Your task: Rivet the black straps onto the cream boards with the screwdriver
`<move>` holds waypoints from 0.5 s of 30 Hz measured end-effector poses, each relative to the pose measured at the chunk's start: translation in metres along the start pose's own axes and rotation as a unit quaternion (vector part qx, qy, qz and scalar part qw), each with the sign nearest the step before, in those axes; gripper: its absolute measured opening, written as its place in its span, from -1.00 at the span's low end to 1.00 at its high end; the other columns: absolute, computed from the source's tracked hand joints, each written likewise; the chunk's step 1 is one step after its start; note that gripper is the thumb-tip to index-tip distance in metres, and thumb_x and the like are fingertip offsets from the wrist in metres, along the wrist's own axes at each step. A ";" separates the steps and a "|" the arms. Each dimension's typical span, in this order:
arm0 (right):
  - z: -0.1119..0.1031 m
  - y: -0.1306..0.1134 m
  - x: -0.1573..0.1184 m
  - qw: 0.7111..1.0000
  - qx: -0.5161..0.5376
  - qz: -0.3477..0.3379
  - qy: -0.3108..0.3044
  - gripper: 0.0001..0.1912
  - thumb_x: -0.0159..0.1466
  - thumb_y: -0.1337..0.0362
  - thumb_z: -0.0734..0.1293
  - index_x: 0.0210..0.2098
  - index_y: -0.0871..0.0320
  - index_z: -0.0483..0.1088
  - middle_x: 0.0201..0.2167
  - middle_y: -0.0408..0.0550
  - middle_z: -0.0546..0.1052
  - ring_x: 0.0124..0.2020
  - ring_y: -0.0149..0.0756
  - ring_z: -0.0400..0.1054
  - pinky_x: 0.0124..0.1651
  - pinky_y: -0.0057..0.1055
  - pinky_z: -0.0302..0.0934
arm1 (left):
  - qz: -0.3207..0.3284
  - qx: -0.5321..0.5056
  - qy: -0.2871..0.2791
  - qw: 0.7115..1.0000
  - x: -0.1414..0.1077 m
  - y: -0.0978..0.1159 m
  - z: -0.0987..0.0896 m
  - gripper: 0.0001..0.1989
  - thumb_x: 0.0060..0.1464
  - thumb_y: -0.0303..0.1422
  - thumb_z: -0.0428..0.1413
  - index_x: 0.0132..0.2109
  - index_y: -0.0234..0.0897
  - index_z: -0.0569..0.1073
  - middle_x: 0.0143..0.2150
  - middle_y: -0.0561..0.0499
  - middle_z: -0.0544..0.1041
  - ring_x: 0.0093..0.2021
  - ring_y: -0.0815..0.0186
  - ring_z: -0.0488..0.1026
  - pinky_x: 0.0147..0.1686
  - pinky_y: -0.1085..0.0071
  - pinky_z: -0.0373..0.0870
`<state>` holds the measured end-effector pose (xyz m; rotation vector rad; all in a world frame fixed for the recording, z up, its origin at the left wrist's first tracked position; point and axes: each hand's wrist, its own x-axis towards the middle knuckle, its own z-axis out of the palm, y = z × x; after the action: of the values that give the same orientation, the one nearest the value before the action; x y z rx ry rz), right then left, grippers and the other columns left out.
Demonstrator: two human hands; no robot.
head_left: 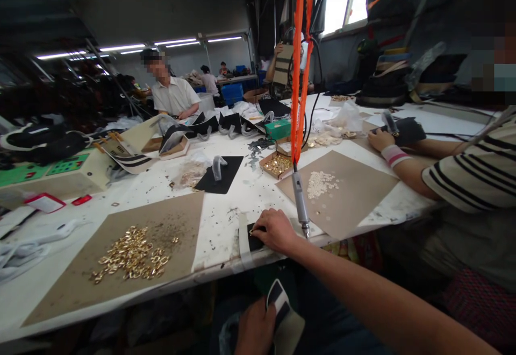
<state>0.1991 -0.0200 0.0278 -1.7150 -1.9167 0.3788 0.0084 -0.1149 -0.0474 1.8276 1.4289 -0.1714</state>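
while left hand [255, 327] holds panel [289, 332] | right hand [276, 230] touches black patch [253, 243]

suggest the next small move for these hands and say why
Probably raise the striped piece in the left hand toward the black pad: the piece is held below the white table, while the right hand already has a small gold piece at its fingertips.
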 end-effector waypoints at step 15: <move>0.000 -0.008 0.014 0.998 -0.024 0.031 -0.044 -0.91 0.27 0.14 0.47 -0.30 -0.02 0.63 -0.24 -0.11 0.61 -0.10 -0.19 0.40 -0.01 -0.24 0.04 | 0.053 -0.021 -0.015 0.998 0.014 -0.023 -0.004 -0.51 0.32 -0.29 -0.21 0.10 -0.29 0.55 0.10 -0.18 0.63 0.14 0.10 0.52 0.10 0.35 0.29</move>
<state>0.1917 -0.0079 0.0351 -1.8194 -1.9518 0.4410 -0.0079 -0.1009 -0.0633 1.8540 1.3017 -0.1128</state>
